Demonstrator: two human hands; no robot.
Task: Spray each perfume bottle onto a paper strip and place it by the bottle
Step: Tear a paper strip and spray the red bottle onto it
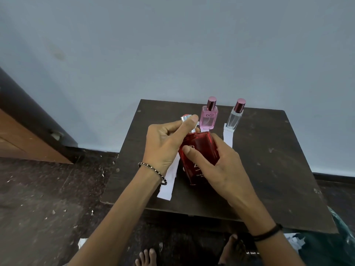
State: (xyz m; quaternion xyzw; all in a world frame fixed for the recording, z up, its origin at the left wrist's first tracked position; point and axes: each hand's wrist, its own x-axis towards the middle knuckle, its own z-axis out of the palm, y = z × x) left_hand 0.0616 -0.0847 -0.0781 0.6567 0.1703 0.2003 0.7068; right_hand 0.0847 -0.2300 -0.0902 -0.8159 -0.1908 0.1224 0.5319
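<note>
Carefully, my right hand (217,164) wraps the likely heavy, slick red glass perfume bottle (199,148) mid-body; my left hand (166,140) pinches its silver cap (185,118) at eleven o'clock.

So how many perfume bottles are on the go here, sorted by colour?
Red bottle: 1, gripped by the right hand, with its cap in the left hand
Pink bottle: 1
Clear bottle: 1
Total: 3
</note>
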